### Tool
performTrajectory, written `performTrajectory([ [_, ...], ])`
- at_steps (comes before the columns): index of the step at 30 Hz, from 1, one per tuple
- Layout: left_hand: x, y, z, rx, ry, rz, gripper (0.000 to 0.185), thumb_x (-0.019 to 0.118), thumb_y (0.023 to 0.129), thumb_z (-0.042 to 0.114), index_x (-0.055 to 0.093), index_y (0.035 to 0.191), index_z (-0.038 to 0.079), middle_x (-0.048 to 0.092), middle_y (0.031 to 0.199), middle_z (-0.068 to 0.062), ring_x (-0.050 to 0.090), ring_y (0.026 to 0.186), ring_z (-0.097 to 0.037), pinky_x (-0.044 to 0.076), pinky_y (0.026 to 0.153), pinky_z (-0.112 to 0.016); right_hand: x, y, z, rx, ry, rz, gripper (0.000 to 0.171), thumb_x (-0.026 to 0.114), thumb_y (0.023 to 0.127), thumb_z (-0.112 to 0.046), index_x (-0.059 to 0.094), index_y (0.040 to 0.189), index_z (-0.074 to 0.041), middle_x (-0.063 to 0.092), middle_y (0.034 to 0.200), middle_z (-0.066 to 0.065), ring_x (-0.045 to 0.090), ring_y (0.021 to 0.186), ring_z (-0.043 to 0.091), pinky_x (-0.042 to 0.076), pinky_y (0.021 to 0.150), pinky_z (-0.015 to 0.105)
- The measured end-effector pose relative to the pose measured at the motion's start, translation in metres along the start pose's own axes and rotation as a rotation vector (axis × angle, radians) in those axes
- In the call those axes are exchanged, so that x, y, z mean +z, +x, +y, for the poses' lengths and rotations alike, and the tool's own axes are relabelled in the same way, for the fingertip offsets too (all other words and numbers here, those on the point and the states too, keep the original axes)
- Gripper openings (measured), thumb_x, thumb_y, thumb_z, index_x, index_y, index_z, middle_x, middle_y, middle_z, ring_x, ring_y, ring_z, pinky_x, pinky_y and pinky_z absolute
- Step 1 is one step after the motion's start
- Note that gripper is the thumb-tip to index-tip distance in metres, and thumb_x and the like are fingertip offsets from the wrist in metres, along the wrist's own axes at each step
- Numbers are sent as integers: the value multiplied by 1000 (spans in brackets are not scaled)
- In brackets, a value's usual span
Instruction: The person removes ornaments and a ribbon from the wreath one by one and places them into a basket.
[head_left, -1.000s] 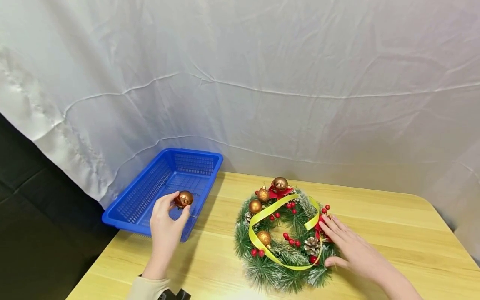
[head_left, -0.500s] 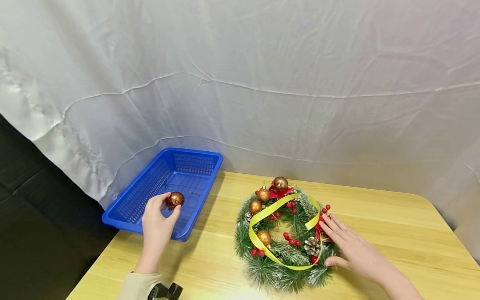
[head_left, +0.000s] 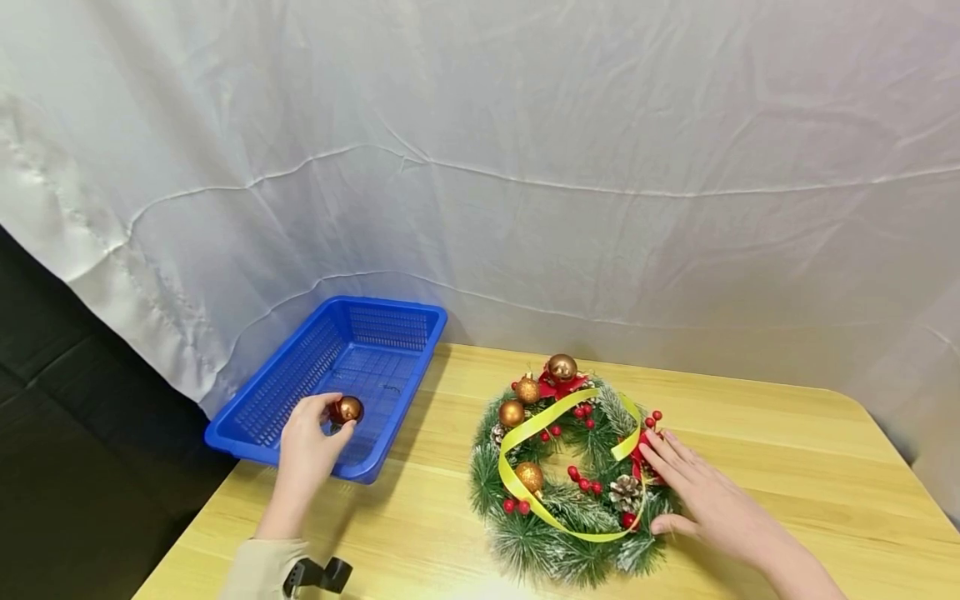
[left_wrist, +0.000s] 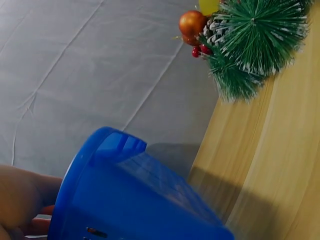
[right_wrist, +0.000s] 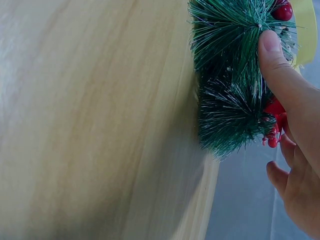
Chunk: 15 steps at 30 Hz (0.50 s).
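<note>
My left hand reaches over the near wall of the blue basket and pinches a copper bauble low inside it. In the left wrist view the blue basket fills the lower left and part of the hand shows behind it. A green wreath with a yellow ribbon, red berries, pine cones and gold baubles lies on the wooden table. My right hand rests flat on the wreath's right side, fingers straight. The right wrist view shows the thumb pressing the wreath.
A white cloth backdrop hangs behind the table. A dark area lies left of the table and basket. The table's near left edge runs close to my left forearm.
My left hand has carried the copper bauble left and down, from above the basket's near rim to low inside the basket. The right hand and wreath have stayed put.
</note>
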<state>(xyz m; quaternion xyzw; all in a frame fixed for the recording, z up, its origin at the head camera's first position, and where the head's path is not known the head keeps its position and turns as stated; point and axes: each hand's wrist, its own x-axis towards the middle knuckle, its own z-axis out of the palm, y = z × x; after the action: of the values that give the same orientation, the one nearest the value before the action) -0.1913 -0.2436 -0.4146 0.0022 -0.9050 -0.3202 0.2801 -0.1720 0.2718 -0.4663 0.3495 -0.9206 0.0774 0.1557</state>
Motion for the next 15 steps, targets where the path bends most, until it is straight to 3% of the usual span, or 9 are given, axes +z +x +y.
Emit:
performTrajectory([
  [7, -4, 10, -9, 20, 62, -171, 38, 78, 73, 1, 65, 108, -6, 61, 104, -24, 61, 88, -37, 51, 76, -50, -1, 1, 0, -12, 7, 11, 91, 65, 78, -53, 34, 146, -1, 24, 153, 18, 0, 144, 19, -4, 113, 22],
  [15, -4, 20, -14, 14, 80, -300, 35, 80, 71, 1, 67, 103, -5, 63, 100, -23, 61, 85, -34, 51, 74, -49, -2, 0, 2, -7, 10, -2, 92, 65, 78, -56, 35, 146, -2, 24, 153, 17, 6, 144, 23, -6, 111, 18],
])
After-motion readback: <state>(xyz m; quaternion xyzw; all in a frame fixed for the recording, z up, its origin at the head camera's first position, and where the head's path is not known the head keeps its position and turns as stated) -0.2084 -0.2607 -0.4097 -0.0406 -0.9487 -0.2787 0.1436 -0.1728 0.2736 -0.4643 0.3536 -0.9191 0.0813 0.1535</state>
